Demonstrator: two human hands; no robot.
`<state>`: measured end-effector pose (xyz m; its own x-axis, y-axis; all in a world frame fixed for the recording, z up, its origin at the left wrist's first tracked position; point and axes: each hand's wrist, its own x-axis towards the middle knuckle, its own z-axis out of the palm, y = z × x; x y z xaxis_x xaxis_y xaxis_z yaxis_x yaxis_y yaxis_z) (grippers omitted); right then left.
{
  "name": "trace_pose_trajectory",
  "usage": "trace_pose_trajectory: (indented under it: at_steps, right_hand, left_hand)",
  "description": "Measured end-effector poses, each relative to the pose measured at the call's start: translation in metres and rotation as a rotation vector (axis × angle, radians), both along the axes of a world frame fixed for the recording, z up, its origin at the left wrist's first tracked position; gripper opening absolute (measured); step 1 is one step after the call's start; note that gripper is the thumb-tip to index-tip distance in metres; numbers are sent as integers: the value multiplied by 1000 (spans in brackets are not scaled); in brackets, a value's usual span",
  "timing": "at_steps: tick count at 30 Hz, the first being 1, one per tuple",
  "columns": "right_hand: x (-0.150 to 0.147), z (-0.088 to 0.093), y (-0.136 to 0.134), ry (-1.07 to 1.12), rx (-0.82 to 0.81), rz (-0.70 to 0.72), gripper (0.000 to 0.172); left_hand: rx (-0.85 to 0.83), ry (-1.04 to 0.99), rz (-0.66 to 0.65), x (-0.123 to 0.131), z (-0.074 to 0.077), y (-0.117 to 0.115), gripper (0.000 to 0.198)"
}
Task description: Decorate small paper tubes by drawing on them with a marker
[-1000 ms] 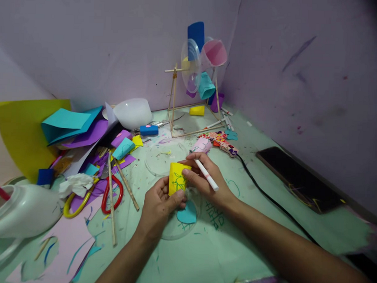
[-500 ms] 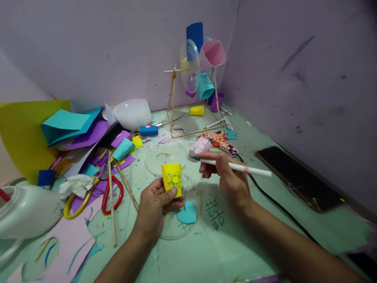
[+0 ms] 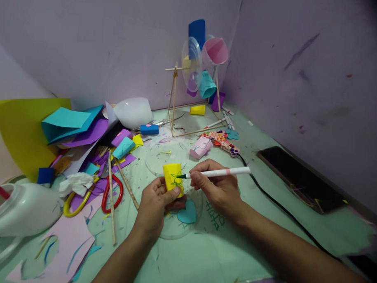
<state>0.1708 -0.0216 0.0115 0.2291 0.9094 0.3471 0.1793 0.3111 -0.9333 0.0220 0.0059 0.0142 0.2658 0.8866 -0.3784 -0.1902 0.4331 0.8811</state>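
A small yellow paper roll [image 3: 171, 172] with a green line drawing is pinched in my left hand [image 3: 157, 202], thumb across its lower edge. My right hand [image 3: 220, 188] grips a white marker [image 3: 227, 172] whose green tip meets or nearly meets the drawing. Beneath the hands, a clear round plastic lid [image 3: 173, 234] lies on the table with a light blue heart cutout [image 3: 187, 213] on it. Green marks [image 3: 215, 216] show on the table cover beside my right hand.
A stick frame [image 3: 174, 99] carrying a plastic wheel with paper cups stands at the back. Red-handled scissors [image 3: 121, 197], paper scraps and a white bottle [image 3: 28, 210] lie left. A dark phone [image 3: 298, 178] and black cable [image 3: 275, 206] lie right.
My right hand has moved left and down, bringing the marker tip to the yellow roll. The roll has tilted slightly in my left hand. The pink roll behind is now uncovered.
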Motion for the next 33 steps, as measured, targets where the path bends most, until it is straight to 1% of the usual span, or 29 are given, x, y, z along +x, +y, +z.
trace_pose_trajectory:
  at_steps: [2,6,11,15,20,24,33]
  right_hand:
    - [-1,0,-1,-14,39,-4,15]
    - [-1,2,0,-108,138,-17,11]
    - [-1,3,1,-181,200,-8,9]
    - [-1,2,0,-198,224,-8,9]
    - [-2,3,1,-206,298,13,5]
    - [-4,2,2,-217,294,9,6]
    - [-1,1,0,-239,251,17,7]
  left_hand:
    - [6,-4,4,1,1,-1,46]
    - [25,6,-17,2,2,-2,40]
    - [45,49,-30,2,-1,-2,38]
    - [47,56,-17,2,-1,-2,41]
    - [14,84,-17,2,0,-2,47]
    - [4,87,-14,3,-1,-3,50]
    - [39,68,-23,2,-1,-2,43]
